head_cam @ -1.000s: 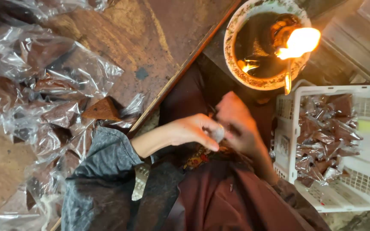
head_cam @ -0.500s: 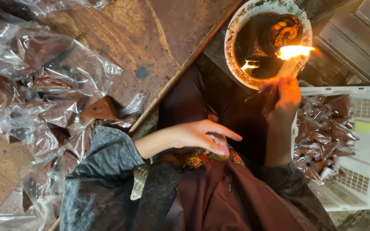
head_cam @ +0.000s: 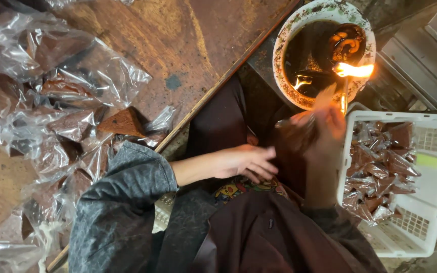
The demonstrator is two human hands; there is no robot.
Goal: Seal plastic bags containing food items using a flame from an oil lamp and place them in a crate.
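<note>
Head view, looking down at a seated person. The right hand [head_cam: 330, 121] is raised at about two o'clock, its fingers closed on a clear packet [head_cam: 297, 132] holding a brown wedge, the packet's upper edge held near the flame [head_cam: 354, 70] that burns at the rim of a round bowl [head_cam: 285, 43] of dark liquid; the hand is blurred, so whether the plastic touches the flame cannot be told. The left hand [head_cam: 241, 163] lies at the centre above the lap, fingers extended and released, holding nothing. At three to four o'clock stands one white plastic basket [head_cam: 433, 212], partly filled with packed wedges [head_cam: 380, 172]; roughly a dozen or more show, too overlapped for an exact count. At nine o'clock, on the wooden surface [head_cam: 198, 35], lies a heap of loose clear bags [head_cam: 51, 116], many with brown wedges inside, and one bare brown wedge [head_cam: 122, 123] at its edge; the bags cannot be counted singly. Judged from this, the work looks partly done: the basket has room left, and a large pile on the surface remains unhandled.
</note>
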